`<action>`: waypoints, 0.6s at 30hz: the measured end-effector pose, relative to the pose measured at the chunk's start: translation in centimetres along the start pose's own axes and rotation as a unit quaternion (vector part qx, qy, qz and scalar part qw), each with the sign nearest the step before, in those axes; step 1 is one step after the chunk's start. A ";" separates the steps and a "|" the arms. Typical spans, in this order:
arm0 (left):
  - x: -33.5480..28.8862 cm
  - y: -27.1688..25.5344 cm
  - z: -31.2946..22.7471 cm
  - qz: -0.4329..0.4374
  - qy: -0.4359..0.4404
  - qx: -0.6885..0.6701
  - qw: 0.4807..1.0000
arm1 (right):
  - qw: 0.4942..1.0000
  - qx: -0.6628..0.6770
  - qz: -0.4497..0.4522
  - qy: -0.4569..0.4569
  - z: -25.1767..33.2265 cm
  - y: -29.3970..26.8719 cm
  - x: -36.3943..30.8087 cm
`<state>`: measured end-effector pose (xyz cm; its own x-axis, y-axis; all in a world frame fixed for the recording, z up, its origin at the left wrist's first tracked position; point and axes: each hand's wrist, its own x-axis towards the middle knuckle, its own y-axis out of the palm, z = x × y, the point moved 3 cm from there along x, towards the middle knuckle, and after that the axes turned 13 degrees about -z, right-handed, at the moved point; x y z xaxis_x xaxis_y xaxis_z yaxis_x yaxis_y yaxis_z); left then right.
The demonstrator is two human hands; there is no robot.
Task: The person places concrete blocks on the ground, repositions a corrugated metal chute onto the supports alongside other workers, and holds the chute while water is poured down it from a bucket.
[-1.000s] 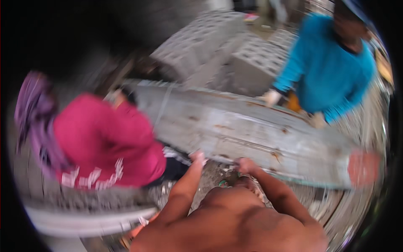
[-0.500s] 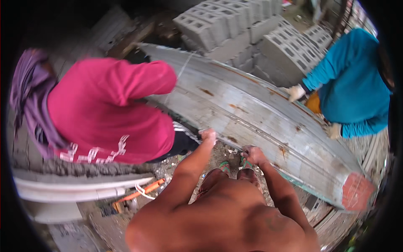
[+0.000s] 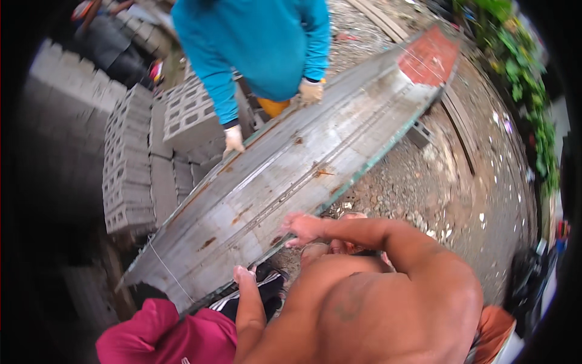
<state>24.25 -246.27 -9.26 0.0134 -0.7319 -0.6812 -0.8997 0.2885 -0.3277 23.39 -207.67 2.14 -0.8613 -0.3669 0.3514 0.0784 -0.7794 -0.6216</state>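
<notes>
The grey hull (image 3: 285,170) was set slantwise from near left to far right, its red end (image 3: 424,57) farthest away. Its near rim was pinched by the curled left hand (image 3: 245,274), as far as could be made out; the right hand (image 3: 303,225) was laid at the same rim, farther along to the right, but whether its fingers were closed could not be told. The far edge was held by the gloved hands (image 3: 233,141) of a co-worker in blue (image 3: 260,51).

With the bare hands placed toward the near left part, the red end was judged poorly steadied on the near side; a twist could be caused by uneven lifting. If the right hand was only loosely set, the rim could be lost from it and skin scraped. The left end could be knocked against the stacked blocks (image 3: 130,164) by a swing to the far left. Footing could be upset by the loose rubble (image 3: 400,200), and the dark trousers (image 3: 267,291) of a pink-clad co-worker (image 3: 176,337) could be struck by a dropped rim.
</notes>
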 end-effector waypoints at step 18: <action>-3.3 1.4 -2.5 0.170 0.052 0.051 0.983 | 0.640 -0.179 -0.072 0.744 2.3 -1.7 -60.3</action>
<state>21.91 -244.98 -5.82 -0.3305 -0.6395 -0.6941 -0.7958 0.5842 -0.1593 76.29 -185.37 -16.40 -0.3914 0.7932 -0.4666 0.0532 -0.4867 -0.8720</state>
